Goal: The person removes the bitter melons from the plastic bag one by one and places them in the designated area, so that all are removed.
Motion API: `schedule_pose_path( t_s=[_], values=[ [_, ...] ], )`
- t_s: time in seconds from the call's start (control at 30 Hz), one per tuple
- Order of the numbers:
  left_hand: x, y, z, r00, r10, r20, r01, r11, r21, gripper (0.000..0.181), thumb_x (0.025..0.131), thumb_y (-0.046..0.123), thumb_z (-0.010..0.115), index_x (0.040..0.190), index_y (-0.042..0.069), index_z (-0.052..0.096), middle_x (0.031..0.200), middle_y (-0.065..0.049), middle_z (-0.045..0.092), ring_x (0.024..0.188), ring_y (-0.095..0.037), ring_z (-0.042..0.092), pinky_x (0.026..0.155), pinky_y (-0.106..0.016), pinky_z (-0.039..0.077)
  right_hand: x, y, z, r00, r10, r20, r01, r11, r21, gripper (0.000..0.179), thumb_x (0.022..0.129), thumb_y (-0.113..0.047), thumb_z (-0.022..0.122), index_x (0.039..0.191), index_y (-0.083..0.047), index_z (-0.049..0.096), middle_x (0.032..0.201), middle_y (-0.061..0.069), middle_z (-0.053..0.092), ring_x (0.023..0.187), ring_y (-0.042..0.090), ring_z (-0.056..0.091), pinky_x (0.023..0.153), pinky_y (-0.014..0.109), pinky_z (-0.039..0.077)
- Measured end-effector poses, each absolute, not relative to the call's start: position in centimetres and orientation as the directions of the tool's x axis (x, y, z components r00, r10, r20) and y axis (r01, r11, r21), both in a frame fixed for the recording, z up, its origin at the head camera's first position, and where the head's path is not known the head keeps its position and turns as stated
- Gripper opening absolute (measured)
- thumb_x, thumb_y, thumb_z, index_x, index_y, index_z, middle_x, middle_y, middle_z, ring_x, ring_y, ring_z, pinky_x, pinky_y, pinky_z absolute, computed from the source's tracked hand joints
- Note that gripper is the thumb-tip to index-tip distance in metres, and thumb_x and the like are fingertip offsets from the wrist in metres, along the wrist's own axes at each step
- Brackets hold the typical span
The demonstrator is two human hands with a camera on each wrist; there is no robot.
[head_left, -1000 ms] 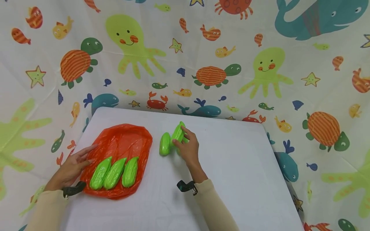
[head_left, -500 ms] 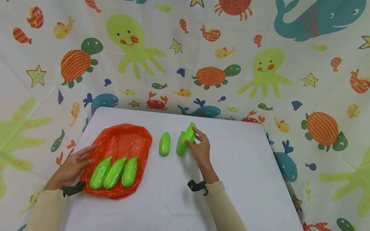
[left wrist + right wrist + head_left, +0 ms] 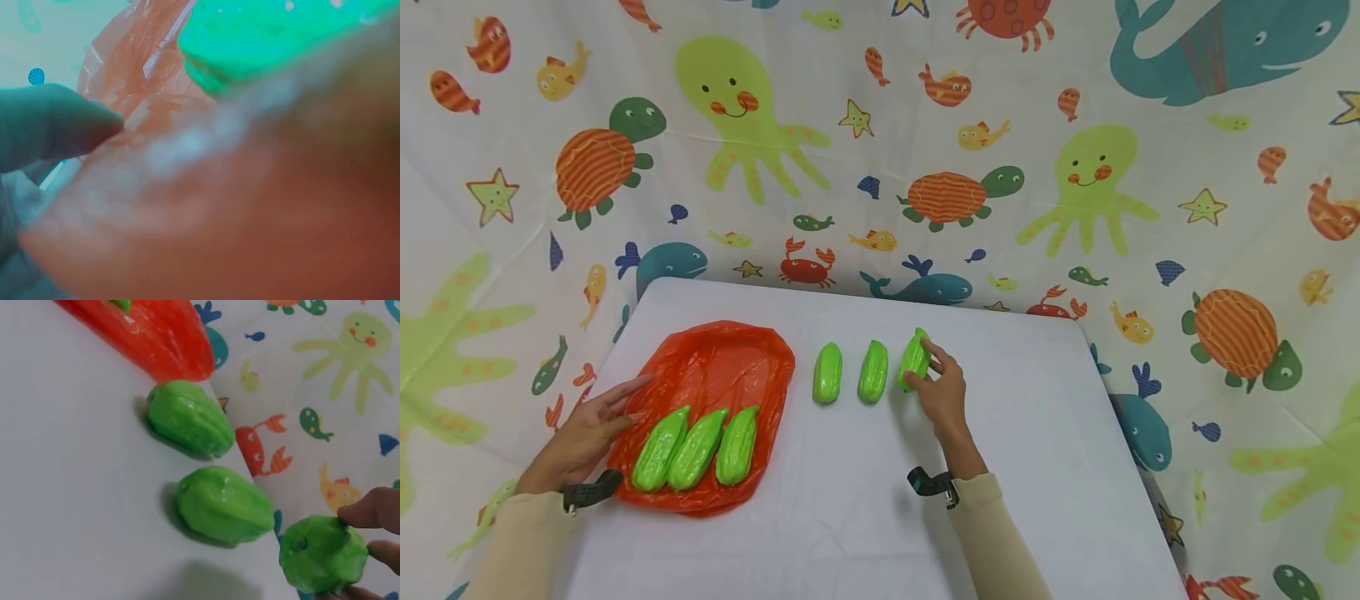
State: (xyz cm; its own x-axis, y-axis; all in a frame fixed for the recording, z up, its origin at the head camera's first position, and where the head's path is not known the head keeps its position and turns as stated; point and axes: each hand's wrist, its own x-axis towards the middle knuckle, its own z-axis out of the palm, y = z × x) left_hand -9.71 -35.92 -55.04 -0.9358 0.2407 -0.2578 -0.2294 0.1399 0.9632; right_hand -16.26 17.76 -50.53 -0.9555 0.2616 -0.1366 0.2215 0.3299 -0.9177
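Note:
My right hand (image 3: 947,392) pinches a bright green, ridged gourd (image 3: 913,358) with a pointed tip between thumb and fingers. In the right wrist view this gourd (image 3: 322,553) shows its blunt end, with fingertips at its side. Left of it, two similar gourds lie apart on the white table: a middle gourd (image 3: 872,372) and a left gourd (image 3: 827,374). My left hand (image 3: 589,432) holds the left rim of an opened red plastic bag (image 3: 737,358), thumb on the inner side. Three more gourds (image 3: 697,450) lie side by side in the bag's near part.
The white table (image 3: 1022,433) spreads out to the right and front. Behind it hangs a cloth (image 3: 850,75) printed with sea animals. Each wrist wears a small black camera, such as the right wrist camera (image 3: 931,482).
My right hand has moved right with its gourd, away from the middle gourd it overlapped, and the held gourd is now lower. The left hand and bag have stayed put.

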Motion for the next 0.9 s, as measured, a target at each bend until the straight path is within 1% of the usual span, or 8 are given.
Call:
schedule_pose_path(
  t_s=[0.17, 0.33, 0.43, 0.67, 0.9],
  values=[
    [-9.6, -35.9, -55.1, -0.938, 0.243, -0.247, -0.22, 0.133, 0.966, 0.07, 0.108, 0.004, 0.057, 0.17, 0.019, 0.027, 0.136, 0.031, 0.051, 0.114, 0.011, 0.062, 0.087, -0.023, 0.064, -16.4, 18.7, -51.2, -0.951, 0.257, -0.17, 0.252, 0.331, -0.909, 0.069, 0.09, -0.006, 0.082, 0.152, -0.027, 0.06, 0.164, 0.009, 0.045, 0.148, 0.035, 0.05, 0.116, 0.048, 0.052],
    [-9.6, -35.9, -55.1, -0.939, 0.256, -0.231, -0.214, 0.093, 0.972, 0.07, 0.108, 0.001, 0.055, 0.17, 0.017, 0.028, 0.135, 0.031, 0.054, 0.114, 0.009, 0.064, 0.087, -0.024, 0.064, -16.4, 19.3, -51.8, -0.943, 0.262, -0.204, 0.288, 0.337, -0.896, 0.069, 0.091, -0.005, 0.08, 0.153, -0.027, 0.059, 0.166, 0.01, 0.043, 0.15, 0.036, 0.048, 0.115, 0.051, 0.052],
    [-9.6, -35.9, -55.1, -0.938, 0.255, -0.235, -0.218, 0.092, 0.972, 0.07, 0.108, 0.001, 0.056, 0.17, 0.017, 0.028, 0.135, 0.031, 0.054, 0.114, 0.009, 0.064, 0.088, -0.024, 0.064, -16.6, 19.6, -52.2, -0.94, 0.266, -0.216, 0.301, 0.34, -0.891, 0.07, 0.092, -0.003, 0.079, 0.154, -0.027, 0.058, 0.165, 0.011, 0.043, 0.15, 0.036, 0.048, 0.115, 0.052, 0.052],
    [-9.6, -35.9, -55.3, -0.936, 0.244, -0.254, -0.236, 0.1, 0.967, 0.071, 0.108, 0.003, 0.057, 0.17, 0.019, 0.028, 0.136, 0.03, 0.052, 0.114, 0.011, 0.063, 0.088, -0.023, 0.064, -17.1, 20.2, -53.3, -0.93, 0.275, -0.242, 0.331, 0.346, -0.878, 0.07, 0.091, -0.001, 0.079, 0.153, -0.028, 0.059, 0.164, 0.013, 0.045, 0.149, 0.037, 0.05, 0.114, 0.052, 0.052],
    [-9.7, -35.9, -55.3, -0.937, 0.237, -0.257, -0.232, 0.126, 0.964, 0.07, 0.108, 0.004, 0.057, 0.17, 0.019, 0.028, 0.138, 0.029, 0.05, 0.114, 0.012, 0.062, 0.088, -0.023, 0.063, -17.5, 20.6, -53.8, -0.929, 0.267, -0.258, 0.34, 0.335, -0.878, 0.071, 0.091, 0.001, 0.076, 0.153, -0.026, 0.059, 0.164, 0.016, 0.045, 0.149, 0.039, 0.05, 0.114, 0.053, 0.053]
  ],
)
